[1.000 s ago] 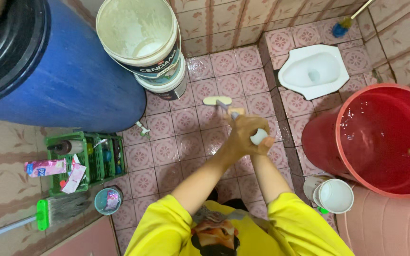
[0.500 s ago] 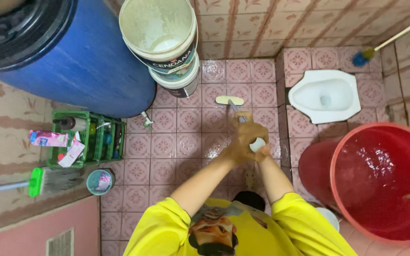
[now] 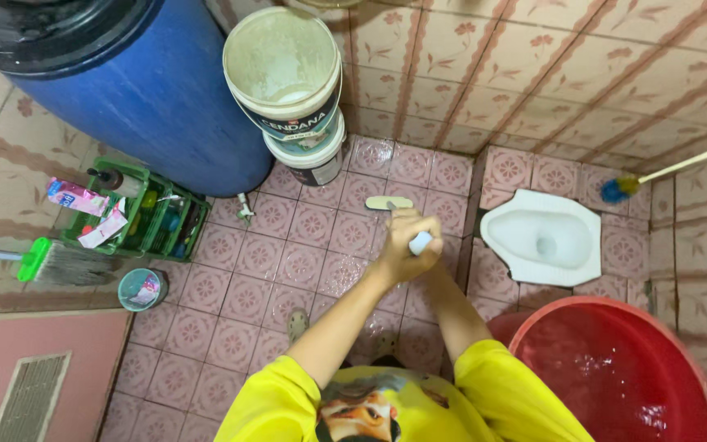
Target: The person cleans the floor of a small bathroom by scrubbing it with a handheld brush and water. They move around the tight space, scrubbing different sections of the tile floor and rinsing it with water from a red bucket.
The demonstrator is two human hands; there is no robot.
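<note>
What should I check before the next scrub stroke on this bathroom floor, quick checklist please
1. Grip on the brush handle: both hands are clasped together round it, left hand on top. Ok.
2. Right hand: mostly hidden under the left. Cannot tell how it holds.
3. Brush head on the tiled floor: it looks flat on the tiles, clear of other things. Ok.
4. Room ahead: stacked white buckets stand close beyond the brush head. Short strokes only, probably.
5. Right side: squat toilet sits on a raised step beside the hands. Ok, apart.
6. Red tub near the right elbow: holds water. Mind the elbow.
</note>
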